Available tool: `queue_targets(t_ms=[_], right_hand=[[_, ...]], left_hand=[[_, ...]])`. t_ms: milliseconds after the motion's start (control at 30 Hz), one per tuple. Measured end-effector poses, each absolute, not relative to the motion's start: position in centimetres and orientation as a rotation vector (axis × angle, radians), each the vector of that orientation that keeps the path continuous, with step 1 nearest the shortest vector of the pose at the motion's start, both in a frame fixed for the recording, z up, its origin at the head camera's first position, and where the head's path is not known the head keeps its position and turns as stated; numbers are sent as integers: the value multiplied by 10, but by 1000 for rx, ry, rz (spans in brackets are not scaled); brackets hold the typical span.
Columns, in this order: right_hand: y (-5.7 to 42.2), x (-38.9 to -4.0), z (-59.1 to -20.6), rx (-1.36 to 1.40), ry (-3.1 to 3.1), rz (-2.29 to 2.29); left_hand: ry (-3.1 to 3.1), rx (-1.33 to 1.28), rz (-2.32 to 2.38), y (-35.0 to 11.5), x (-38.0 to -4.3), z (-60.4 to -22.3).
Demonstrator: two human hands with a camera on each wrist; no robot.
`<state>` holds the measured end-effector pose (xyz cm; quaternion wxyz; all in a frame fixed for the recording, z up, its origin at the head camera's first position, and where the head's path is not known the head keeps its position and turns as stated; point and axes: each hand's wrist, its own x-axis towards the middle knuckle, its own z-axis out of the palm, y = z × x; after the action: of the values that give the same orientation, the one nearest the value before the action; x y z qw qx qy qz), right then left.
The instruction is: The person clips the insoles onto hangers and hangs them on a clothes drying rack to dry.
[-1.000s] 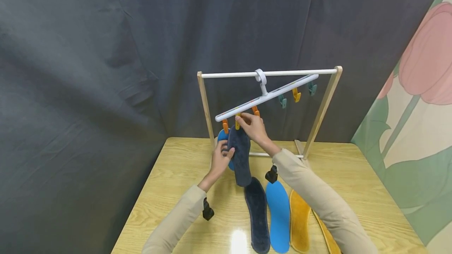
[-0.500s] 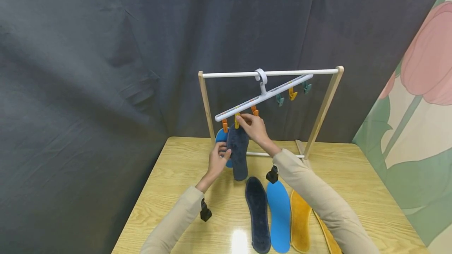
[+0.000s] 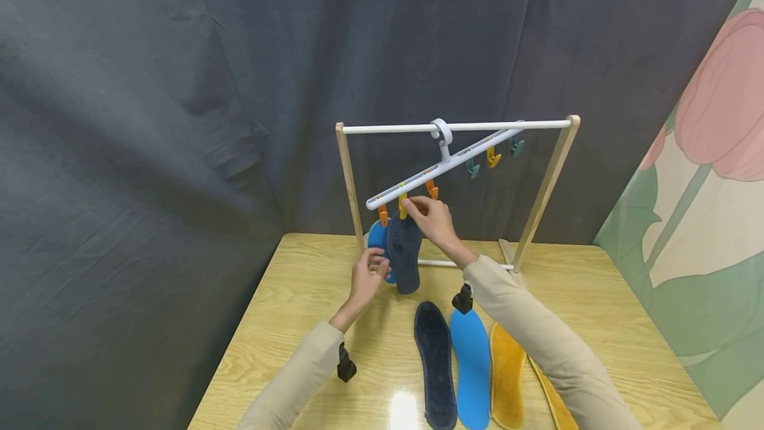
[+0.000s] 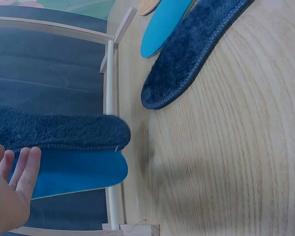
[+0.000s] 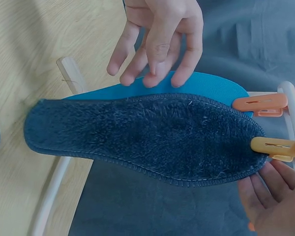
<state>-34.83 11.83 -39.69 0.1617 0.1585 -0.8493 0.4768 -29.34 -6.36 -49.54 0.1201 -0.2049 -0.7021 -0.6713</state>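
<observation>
A dark navy fuzzy insole (image 3: 406, 257) hangs from a yellow clip (image 5: 275, 146) near the low left end of a tilted white hanger (image 3: 418, 180). My right hand (image 3: 434, 221) pinches that clip; in the right wrist view some fingers lie against the insole's top end. Beside and partly behind it, a blue insole (image 4: 83, 169) hangs from an orange clip (image 5: 260, 103). My left hand (image 3: 365, 276) is beside the two hanging insoles with loose, spread fingers, holding nothing. Whether its fingertips touch the insoles cannot be told.
A wooden rack with a white top bar (image 3: 388, 129) carries the hanger. More clips, including a yellow one (image 3: 493, 158), hang along its right part. On the table lie a navy insole (image 3: 436, 363), a blue insole (image 3: 471, 370) and two mustard ones, partly under my right sleeve (image 3: 537, 344).
My left hand has let go of the navy insole and moved slightly down. That insole now hangs a little higher at its lower end. My right hand stays at the yellow clip.
</observation>
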Motion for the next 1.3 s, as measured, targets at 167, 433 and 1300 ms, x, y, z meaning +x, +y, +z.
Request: queue_targets(t_ms=[167,433,1300], right_hand=[[121,-348,-400,458,-2418,1344],[126,-348,-403,458,-2423,1340],[136,-349,-412,463,-2470,1378]], left_hand=[[-2060,-582,-1980,-62,-291,-499],[-2058,-532,-2023,-59,-289,-502],[-2203,-555,-1889,-57,-284,-518]])
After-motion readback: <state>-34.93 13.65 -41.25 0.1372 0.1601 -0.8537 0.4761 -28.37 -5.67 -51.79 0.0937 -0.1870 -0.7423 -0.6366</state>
